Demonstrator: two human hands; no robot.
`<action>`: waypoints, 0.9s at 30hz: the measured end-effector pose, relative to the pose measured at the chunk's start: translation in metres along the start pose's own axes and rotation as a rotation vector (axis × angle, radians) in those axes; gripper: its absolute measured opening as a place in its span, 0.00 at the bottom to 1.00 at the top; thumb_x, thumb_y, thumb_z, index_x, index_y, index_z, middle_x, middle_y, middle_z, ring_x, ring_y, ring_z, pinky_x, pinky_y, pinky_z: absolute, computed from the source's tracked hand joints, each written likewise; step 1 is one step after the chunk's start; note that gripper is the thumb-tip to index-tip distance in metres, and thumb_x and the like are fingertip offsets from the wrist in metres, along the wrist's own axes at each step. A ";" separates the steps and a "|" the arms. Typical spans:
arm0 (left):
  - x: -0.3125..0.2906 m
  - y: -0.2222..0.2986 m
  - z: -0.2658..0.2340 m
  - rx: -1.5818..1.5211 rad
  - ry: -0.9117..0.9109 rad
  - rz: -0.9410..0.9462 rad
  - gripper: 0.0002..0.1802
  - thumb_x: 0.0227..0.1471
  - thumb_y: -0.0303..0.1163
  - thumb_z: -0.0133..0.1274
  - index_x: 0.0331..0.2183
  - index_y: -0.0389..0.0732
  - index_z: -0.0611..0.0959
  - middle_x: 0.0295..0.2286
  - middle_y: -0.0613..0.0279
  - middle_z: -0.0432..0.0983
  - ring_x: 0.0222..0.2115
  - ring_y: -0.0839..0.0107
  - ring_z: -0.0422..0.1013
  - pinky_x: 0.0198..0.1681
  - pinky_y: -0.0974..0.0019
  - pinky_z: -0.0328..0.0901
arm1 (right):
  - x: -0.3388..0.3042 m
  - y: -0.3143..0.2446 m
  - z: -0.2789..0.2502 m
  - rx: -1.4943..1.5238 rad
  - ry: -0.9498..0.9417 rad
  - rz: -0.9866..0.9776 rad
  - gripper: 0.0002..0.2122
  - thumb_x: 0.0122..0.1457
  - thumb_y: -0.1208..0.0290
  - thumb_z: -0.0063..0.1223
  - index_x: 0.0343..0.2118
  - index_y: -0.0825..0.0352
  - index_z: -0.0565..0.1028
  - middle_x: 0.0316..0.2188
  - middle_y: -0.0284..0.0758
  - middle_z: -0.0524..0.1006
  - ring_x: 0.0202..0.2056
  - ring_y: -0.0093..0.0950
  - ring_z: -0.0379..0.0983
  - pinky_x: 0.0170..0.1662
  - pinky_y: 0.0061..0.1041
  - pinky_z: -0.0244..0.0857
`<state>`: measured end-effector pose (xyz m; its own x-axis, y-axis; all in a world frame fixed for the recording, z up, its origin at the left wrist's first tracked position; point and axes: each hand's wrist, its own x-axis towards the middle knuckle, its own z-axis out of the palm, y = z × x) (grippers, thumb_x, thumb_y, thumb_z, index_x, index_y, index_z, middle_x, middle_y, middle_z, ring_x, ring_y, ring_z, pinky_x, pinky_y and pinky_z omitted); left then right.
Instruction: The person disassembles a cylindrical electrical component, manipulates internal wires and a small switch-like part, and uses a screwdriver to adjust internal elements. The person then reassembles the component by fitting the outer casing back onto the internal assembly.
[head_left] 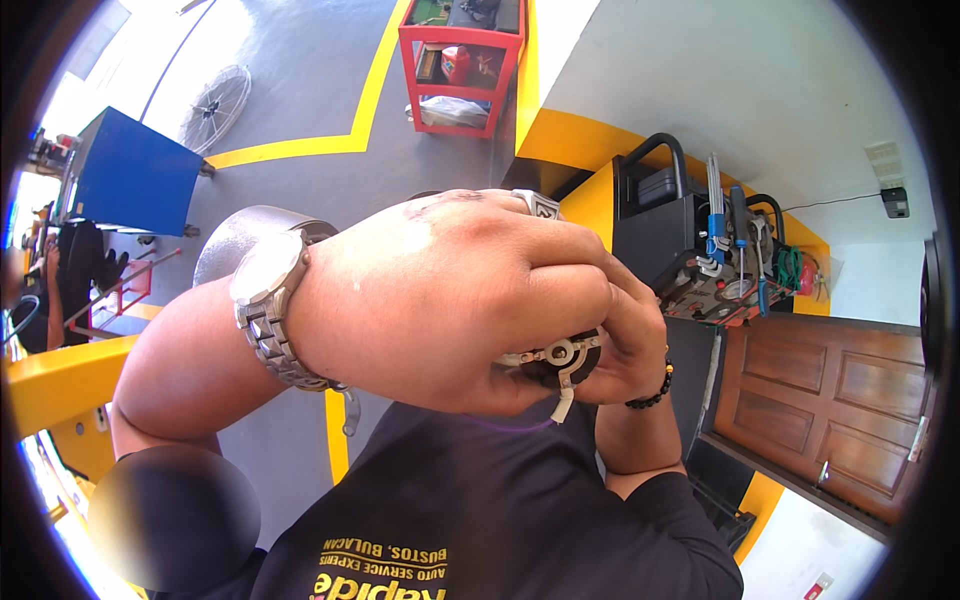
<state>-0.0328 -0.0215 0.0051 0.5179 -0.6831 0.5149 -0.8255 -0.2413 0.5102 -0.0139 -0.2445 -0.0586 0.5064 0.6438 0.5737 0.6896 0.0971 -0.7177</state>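
Observation:
Both my hands are raised close to the camera, in front of my dark shirt [480, 500]. My left hand [440, 290], with a silver wristwatch [268, 285] on its wrist, fills the middle of the view and curls around a small round black part with a silver metal fitting [560, 358]. My right hand [635, 340], wearing a black bead bracelet [655, 392], grips the same part from the right. A short white tab hangs below the part. Most of the part is hidden by my fingers.
A grey floor with yellow lines [300, 148] lies beyond. A red shelf cart [460, 60] stands far off, a blue cabinet [135, 180] and a round fan [215, 105] at left. A black tool cart [700, 250] and a wooden door [830, 400] are at right.

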 end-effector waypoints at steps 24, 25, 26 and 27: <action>0.002 -0.010 -0.001 -0.205 0.163 0.145 0.29 0.31 0.32 0.72 0.40 0.39 0.81 0.29 0.60 0.73 0.26 0.61 0.74 0.28 0.62 0.69 | 0.004 -0.021 0.006 0.038 0.161 0.058 0.23 0.47 0.66 0.69 0.43 0.73 0.77 0.39 0.47 0.79 0.40 0.37 0.79 0.42 0.32 0.72; 0.001 -0.009 -0.001 -0.203 0.160 0.153 0.28 0.32 0.32 0.72 0.40 0.39 0.81 0.29 0.59 0.73 0.26 0.60 0.74 0.28 0.61 0.69 | 0.003 -0.022 0.005 0.072 0.157 0.074 0.23 0.48 0.64 0.68 0.43 0.74 0.77 0.39 0.47 0.79 0.40 0.37 0.79 0.42 0.32 0.72; 0.001 -0.009 -0.002 -0.204 0.158 0.158 0.28 0.32 0.32 0.72 0.40 0.39 0.81 0.29 0.59 0.73 0.26 0.60 0.74 0.28 0.61 0.69 | 0.002 -0.022 0.005 0.107 0.153 0.090 0.23 0.49 0.63 0.67 0.44 0.74 0.77 0.39 0.47 0.79 0.39 0.37 0.79 0.42 0.32 0.72; 0.001 -0.009 -0.002 -0.205 0.155 0.164 0.28 0.33 0.32 0.72 0.40 0.39 0.81 0.29 0.59 0.72 0.26 0.59 0.73 0.28 0.61 0.69 | 0.000 -0.022 0.007 0.139 0.161 0.116 0.23 0.50 0.61 0.66 0.44 0.75 0.77 0.39 0.47 0.79 0.39 0.37 0.79 0.42 0.32 0.72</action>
<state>-0.0247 -0.0184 0.0026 0.4226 -0.5846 0.6926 -0.8465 0.0185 0.5321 -0.0325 -0.2414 -0.0453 0.6616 0.5288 0.5316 0.5499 0.1399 -0.8235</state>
